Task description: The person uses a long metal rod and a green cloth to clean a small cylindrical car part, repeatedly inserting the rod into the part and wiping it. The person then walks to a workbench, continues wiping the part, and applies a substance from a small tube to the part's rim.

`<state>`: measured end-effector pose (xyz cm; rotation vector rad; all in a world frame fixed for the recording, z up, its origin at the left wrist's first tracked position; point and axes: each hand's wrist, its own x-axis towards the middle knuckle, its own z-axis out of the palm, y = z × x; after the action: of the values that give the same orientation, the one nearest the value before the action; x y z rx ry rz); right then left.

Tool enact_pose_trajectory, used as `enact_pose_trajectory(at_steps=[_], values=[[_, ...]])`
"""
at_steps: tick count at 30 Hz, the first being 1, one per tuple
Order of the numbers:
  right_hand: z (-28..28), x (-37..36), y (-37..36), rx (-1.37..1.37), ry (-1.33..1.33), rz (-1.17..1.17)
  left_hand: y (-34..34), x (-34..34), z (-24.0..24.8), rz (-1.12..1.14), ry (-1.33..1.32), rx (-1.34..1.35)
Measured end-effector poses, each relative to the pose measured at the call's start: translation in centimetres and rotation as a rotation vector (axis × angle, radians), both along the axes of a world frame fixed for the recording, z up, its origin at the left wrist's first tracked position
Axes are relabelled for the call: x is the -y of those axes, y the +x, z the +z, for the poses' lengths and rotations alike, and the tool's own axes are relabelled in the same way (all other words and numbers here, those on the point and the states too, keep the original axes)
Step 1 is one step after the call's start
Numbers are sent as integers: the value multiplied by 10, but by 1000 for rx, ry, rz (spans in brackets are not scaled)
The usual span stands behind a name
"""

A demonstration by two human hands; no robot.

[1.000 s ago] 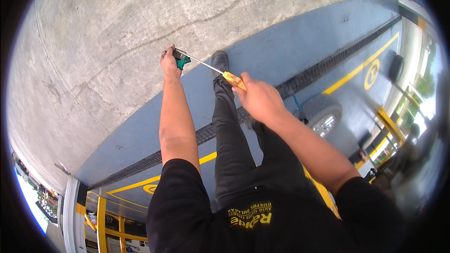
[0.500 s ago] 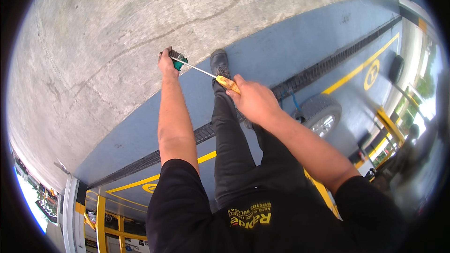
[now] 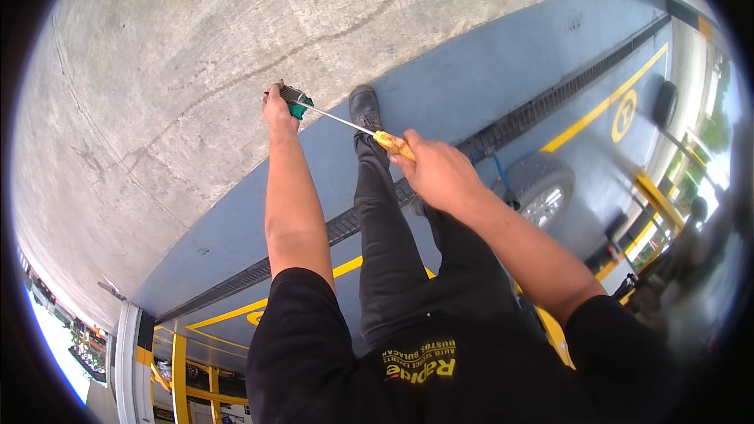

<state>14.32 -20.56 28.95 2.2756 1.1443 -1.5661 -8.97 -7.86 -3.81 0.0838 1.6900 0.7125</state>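
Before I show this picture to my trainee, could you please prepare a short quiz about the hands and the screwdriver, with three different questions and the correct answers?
1. Choose one: which colour is the handle of the screwdriver? A) red B) yellow C) blue
2. Complete: the green part is held in the person's ____ hand.
3. True or false: the right hand is open and holds nothing.

Key:
1. B.
2. Left; the left hand is closed on it.
3. False; the right hand grips the screwdriver by its handle.
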Motion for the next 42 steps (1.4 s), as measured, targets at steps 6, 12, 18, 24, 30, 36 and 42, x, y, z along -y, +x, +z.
enact_pose_trajectory(at_steps=[6,12,18,24,30,36,42], values=[[7,1,6,-15,-36,16,-13,7,-16,40,27,-10],[8,6,10,-15,-15,26,-10,3,-1,-48,-6,-30],[28,25,35,-71,42,-82,-2,2,31,-26,24,74],[68,117,81,-150,222,-534,66,15,163,-375,57,244],[156,141,97,-269,459,-1044,180,105,364,-598,136,565],[219,236,95,-311,831,-1168,239,234,500,-600,127,840],[284,369,76,-314,987,-1280,231,341,573,-825,152,986]])
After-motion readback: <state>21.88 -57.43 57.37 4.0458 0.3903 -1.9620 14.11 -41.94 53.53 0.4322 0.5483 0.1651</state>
